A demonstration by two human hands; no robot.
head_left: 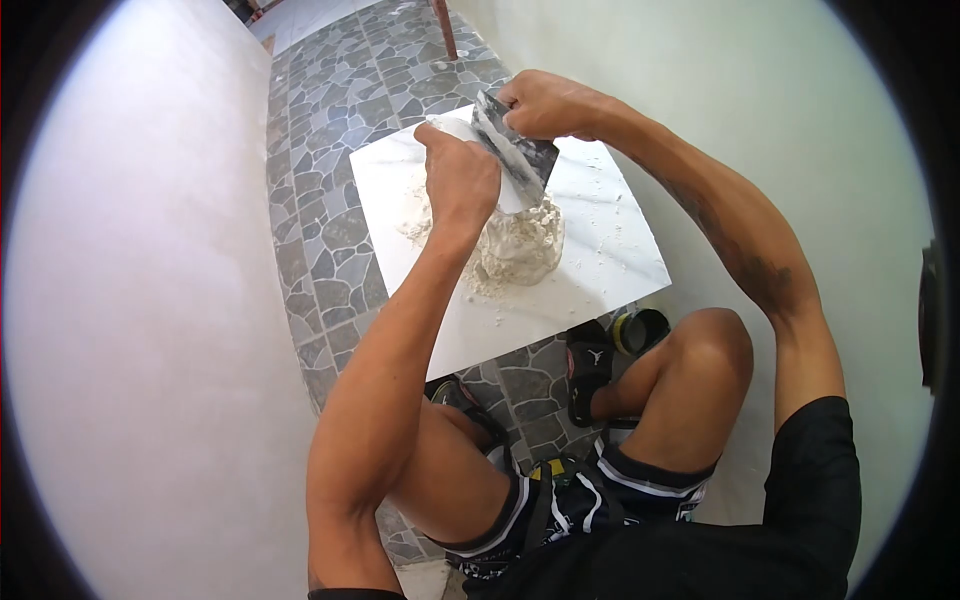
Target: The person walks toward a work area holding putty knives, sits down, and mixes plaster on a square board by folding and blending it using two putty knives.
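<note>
- Black shirt nearest me, soft cloth spread across six o'clock.
- Beyond it, at twelve, sits the white board, flat, straight-edged, smooth, faintly veined like marble.
- And look at that mound, pale, lumpy, floury, mid-board: it lies at five o'clock from the left hand, the nearer one, and at six from the right hand.
- Right hand clenched on a dark blade, flat, pale-smeared, long axis running eleven to five, low end towards the mound!
- Left hand curled, gripping what looks like a pale blade, partly hidden.
- Dry crumbs scatter at the mound's nine o'clock.
</note>
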